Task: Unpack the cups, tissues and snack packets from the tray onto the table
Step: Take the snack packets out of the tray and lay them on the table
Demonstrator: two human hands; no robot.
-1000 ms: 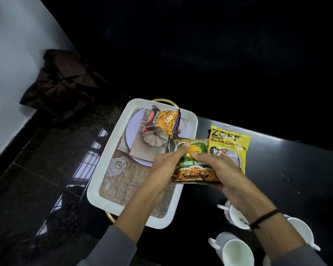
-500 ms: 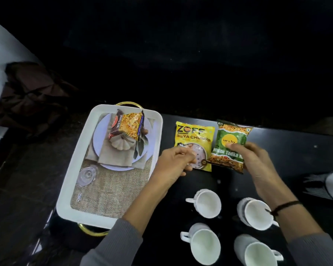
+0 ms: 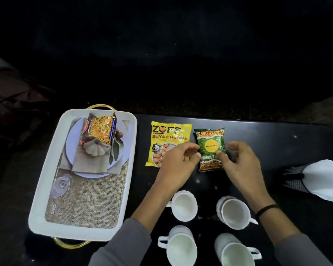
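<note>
Black, glossy worktop (image 3: 277, 141), dim room. The green snack packet (image 3: 211, 148) lies flat on it beside the yellow soya packet (image 3: 169, 139). The right grip (image 3: 238, 166) pinches its right edge. The left grip (image 3: 175, 166) is at its left edge, pinching or only touching, I cannot tell. It looks light, with crinkly, slippery film, best taken by the crimped seams. The mixture packet (image 3: 99, 129) sits in the white tray (image 3: 75, 230).

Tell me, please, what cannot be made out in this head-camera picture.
Head view, green foil snack packet: lower lettering hidden by left hand and right hand; grip or touch unclear.
Yellow soya-chunks packet: lower right corner under the left hand.
White ceramic cup at bottom right: cut by the bottom edge.
White folded tissue: cut by the right edge.
</note>
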